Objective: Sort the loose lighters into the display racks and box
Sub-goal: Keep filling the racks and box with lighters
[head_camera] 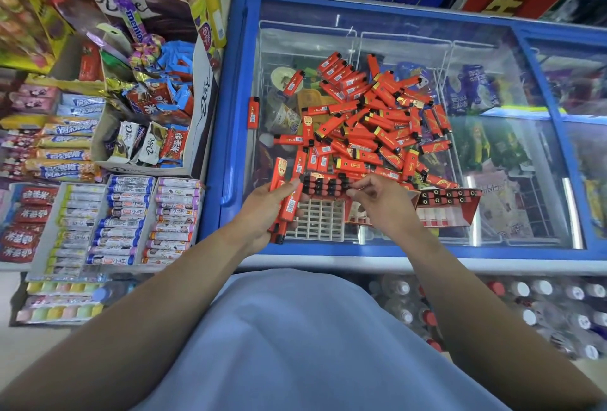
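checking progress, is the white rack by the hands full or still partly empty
Partly empty: the white rack shows bare grid slots, lighters only along its far edge.

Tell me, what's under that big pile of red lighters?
The pile of red lighters lies on the freezer's glass lid. Through the glass beside it show ice-cream cups and packets. What sits directly beneath the pile is covered.

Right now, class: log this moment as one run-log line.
left hand: holds several lighters | right hand: over white rack, partly filled | loose pile: on freezer lid
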